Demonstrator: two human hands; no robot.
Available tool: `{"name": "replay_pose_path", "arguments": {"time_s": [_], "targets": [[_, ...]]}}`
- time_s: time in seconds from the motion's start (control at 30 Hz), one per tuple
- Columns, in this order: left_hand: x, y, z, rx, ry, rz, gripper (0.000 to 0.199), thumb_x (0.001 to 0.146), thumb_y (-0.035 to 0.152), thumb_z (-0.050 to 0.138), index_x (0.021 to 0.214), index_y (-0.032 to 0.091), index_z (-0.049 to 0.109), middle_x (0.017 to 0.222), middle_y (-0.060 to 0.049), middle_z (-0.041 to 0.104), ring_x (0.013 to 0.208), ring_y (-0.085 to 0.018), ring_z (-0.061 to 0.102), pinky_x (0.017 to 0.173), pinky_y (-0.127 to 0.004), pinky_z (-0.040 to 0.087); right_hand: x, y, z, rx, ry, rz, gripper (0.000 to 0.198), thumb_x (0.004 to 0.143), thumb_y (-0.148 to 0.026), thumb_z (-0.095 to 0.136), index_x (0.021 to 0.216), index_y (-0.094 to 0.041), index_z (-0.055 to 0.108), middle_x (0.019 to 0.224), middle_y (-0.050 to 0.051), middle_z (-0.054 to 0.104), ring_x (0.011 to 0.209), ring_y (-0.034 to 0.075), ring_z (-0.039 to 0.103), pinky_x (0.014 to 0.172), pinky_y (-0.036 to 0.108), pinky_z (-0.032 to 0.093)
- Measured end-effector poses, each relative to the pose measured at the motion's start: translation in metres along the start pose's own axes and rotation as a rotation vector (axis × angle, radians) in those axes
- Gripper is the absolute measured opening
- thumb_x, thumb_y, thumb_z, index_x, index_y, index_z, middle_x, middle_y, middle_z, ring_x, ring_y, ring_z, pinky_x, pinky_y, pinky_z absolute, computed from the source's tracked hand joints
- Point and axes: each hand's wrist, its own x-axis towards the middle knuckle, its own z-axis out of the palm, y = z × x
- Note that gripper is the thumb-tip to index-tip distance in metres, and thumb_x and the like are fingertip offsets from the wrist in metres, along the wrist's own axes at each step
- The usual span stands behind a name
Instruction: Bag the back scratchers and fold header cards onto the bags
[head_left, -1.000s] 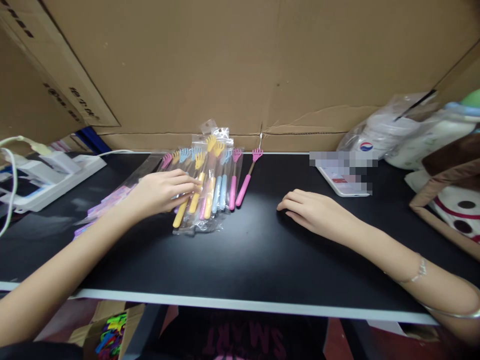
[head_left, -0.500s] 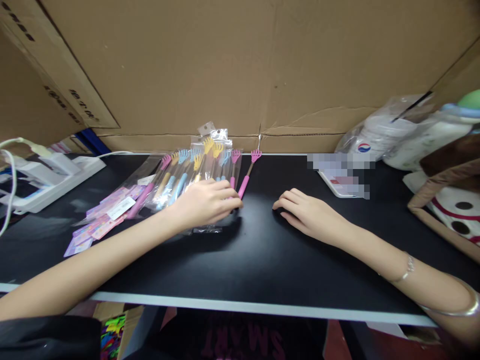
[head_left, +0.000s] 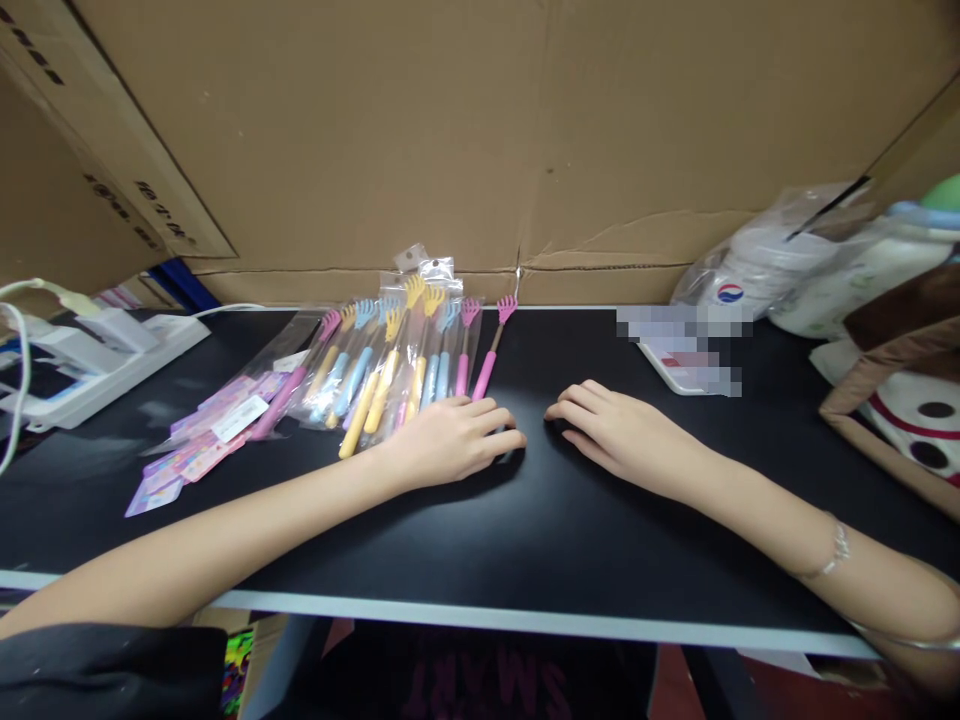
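Small back scratchers with claw-shaped heads lie in a row left of centre. Yellow back scratchers, blue back scratchers and a pink back scratcher at the right end show there, several in clear plastic sleeves. My left hand rests just in front of the row, close to the lower ends of the handles. Its fingers are loosely bent and apart, with nothing visible in them. My right hand lies on the black tabletop, fingers slightly curled and apart, holding nothing I can see.
Printed cards in plastic lie at left, beside a white power strip. A phone, partly blurred out, lies at right. Behind it stand a bagged white cup and a bottle. A cardboard wall closes off the back.
My left hand has moved right and toward me, off the handles, uncovering the yellow and blue ones. My right hand has stayed in place.
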Motion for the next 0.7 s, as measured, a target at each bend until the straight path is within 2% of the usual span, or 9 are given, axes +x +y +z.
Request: {"name": "replay_pose_path", "arguments": {"time_s": [0.17, 0.57, 0.7], "targets": [[-0.0005, 0.0015, 0.0008, 0.008, 0.022, -0.016, 0.020, 0.095, 0.016, 0.047, 0.108, 0.021, 0.061, 0.101, -0.003, 0.067, 0.084, -0.015, 0.062, 0.070, -0.027, 0.047, 0.0003, -0.0006, -0.0014, -0.016, -0.002, -0.005, 0.023, 0.098, -0.019, 0.041, 0.106, -0.017, 0.062, 0.098, 0.010, 0.064, 0.088, 0.023, 0.060, 0.075, 0.035, 0.051], [-0.0017, 0.0012, 0.0032, -0.002, -0.048, -0.019, 0.020, 0.096, 0.018, 0.048, 0.113, 0.021, 0.059, 0.106, -0.003, 0.067, 0.089, -0.017, 0.062, 0.074, -0.028, 0.048, -0.0004, 0.0004, -0.0002, -0.028, -0.014, -0.008, 0.023, 0.099, -0.020, 0.042, 0.106, -0.015, 0.062, 0.099, 0.010, 0.063, 0.089, 0.023, 0.059, 0.075, 0.035, 0.052], [-0.0012, 0.0019, 0.0023, -0.006, -0.035, -0.024, 0.019, 0.095, 0.018, 0.049, 0.112, 0.021, 0.059, 0.106, -0.003, 0.067, 0.088, -0.017, 0.062, 0.074, -0.029, 0.048, -0.0005, 0.0010, 0.0005, -0.032, -0.016, -0.007, 0.023, 0.099, -0.021, 0.041, 0.108, -0.016, 0.062, 0.100, 0.010, 0.063, 0.090, 0.023, 0.059, 0.076, 0.034, 0.051]]}}
